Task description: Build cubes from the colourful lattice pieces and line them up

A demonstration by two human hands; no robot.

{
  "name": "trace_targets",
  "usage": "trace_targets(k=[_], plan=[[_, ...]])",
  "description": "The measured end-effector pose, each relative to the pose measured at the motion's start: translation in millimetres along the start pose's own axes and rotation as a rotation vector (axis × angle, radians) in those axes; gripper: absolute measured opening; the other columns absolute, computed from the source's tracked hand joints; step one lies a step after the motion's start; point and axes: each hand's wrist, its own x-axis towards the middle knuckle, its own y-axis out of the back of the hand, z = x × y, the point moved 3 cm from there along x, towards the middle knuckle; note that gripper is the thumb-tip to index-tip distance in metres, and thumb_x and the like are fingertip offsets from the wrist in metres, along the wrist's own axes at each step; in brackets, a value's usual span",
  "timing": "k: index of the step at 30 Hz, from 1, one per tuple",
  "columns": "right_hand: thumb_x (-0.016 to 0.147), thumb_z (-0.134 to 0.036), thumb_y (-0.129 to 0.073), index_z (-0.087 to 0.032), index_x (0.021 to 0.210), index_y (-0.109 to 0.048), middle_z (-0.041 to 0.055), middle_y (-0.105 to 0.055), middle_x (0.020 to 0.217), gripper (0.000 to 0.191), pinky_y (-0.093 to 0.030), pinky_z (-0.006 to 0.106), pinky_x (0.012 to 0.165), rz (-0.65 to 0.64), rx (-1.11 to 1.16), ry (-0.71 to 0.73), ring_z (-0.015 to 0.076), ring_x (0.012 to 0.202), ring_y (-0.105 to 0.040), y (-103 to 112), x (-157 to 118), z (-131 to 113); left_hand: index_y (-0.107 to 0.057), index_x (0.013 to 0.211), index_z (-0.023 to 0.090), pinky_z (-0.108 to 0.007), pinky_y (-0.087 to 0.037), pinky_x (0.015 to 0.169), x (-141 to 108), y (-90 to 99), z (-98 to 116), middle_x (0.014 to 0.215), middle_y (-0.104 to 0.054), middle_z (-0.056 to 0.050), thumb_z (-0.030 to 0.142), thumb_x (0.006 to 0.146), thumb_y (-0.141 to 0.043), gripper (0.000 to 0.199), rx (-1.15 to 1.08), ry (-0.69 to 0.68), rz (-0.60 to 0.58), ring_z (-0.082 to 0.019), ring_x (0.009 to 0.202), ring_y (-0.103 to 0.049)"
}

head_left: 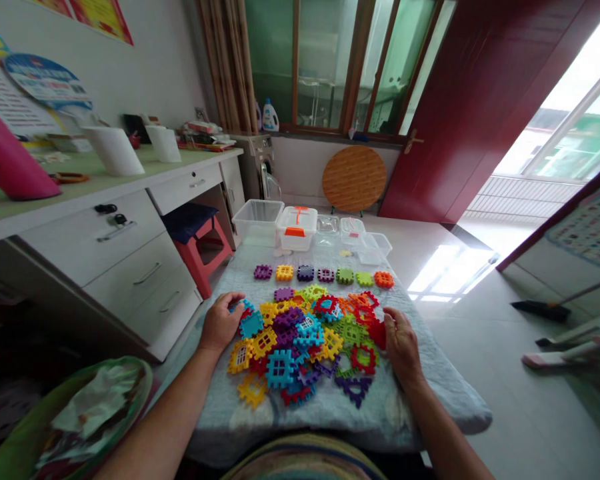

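A big dark red door [440,120] fills the upper right of the frame. In the middle and lower part is the surface [453,387], covered with a pale blue-grey cloth. A round brown wooden board [354,177] leans by the wall at upper centre. A red plastic stool with a dark blue cushion [205,247] stands left of centre.

A bumpy pile of bright plastic pieces with notched edges [300,333] lies in the middle of the frame, on the cloth. Behind it, near the centre, sit a clear plastic bin [257,220] and a see-through box with orange clips [297,230].

The left hand [223,321] is curled at the left side of the pile, near a blue square piece [251,325]. The right hand [403,343] is bent at the right side, next to a red piece [377,332]. I cannot tell if either one is holding anything.

Between the boxes and the pile, seven small pieces make a row [325,274], with purple at the left end and orange at the right.
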Motion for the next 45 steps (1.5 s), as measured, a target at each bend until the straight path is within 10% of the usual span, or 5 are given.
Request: trace_targets(k=[23,29,34,45], plan=[[0.078,-0.033,-0.049,-0.014,0.107,-0.061,0.0128,-0.065,0.102,0.036,-0.045,0.042,0.091,0.015,-0.088,-0.064,0.0252,0.093,-0.058,-1,-1,10,-0.065,0.093,0.017,-0.035,-0.051,0.089,2,-0.6,-3,0.094,-0.068,-0.007,0.036,0.074,-0.053,0.029,-0.047,0.009,0.012,-0.022,0.089,-0.064],[0.080,-0.040,-0.048,-0.014,0.106,-0.061,0.0138,-0.064,0.102,0.039,-0.046,0.042,0.088,0.009,-0.087,-0.061,0.0258,0.092,-0.058,1,0,10,-0.064,0.091,0.017,-0.039,-0.045,0.097,-9,22.6,30,0.097,-0.064,-0.007,0.037,0.082,-0.052,0.026,-0.061,-0.140,0.218,-0.023,0.099,-0.060],[0.079,-0.043,-0.048,-0.013,0.105,-0.062,0.0138,-0.062,0.100,0.041,-0.045,0.042,0.087,0.008,-0.121,-0.026,0.0261,0.090,-0.057,1,1,10,-0.064,0.100,0.020,-0.040,-0.041,0.103,-40,38.1,59,0.112,-0.062,-0.006,0.032,0.087,-0.049,0.023,-0.021,-0.281,0.047,-0.022,0.111,-0.056],[0.078,-0.043,-0.047,-0.014,0.105,-0.063,0.0125,-0.061,0.097,0.043,-0.046,0.041,0.084,-0.017,-0.151,-0.003,0.0252,0.087,-0.057,-1,1,13,-0.063,0.108,0.019,-0.045,-0.046,0.097,-56,22.9,30,0.111,-0.062,-0.010,0.041,0.079,-0.063,0.036,0.177,-0.138,-0.071,-0.026,0.106,-0.057]])
